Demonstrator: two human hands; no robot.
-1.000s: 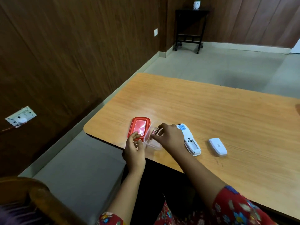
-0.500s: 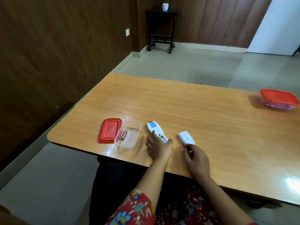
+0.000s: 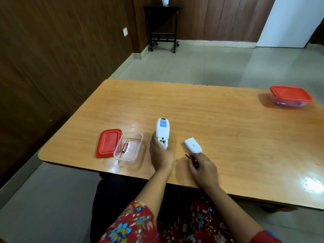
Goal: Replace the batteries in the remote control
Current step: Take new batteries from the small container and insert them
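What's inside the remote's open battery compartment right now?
Only the far end of the compartment on the remote shows: dark contacts, apparently unfilled. The left hand grips the near end and covers the rest. The right hand holds a battery.

Light wooden worktop (image 3: pixel 219 120) with rounded corners. Along its near edge, left to right: red lid (image 3: pixel 108 142), open clear container (image 3: pixel 133 132) just beside it, white remote control (image 3: pixel 163 130) back-up, white battery cover (image 3: pixel 192 145). A red-lidded container (image 3: pixel 290 93) sits far right.

White remote (image 3: pixel 163 130) w/ blue label (image 3: pixel 163 124), red lid (image 3: pixel 108 142), orange wood-grain table (image 3: pixel 210 116), red floral sleeve (image 3: pixel 133 223).
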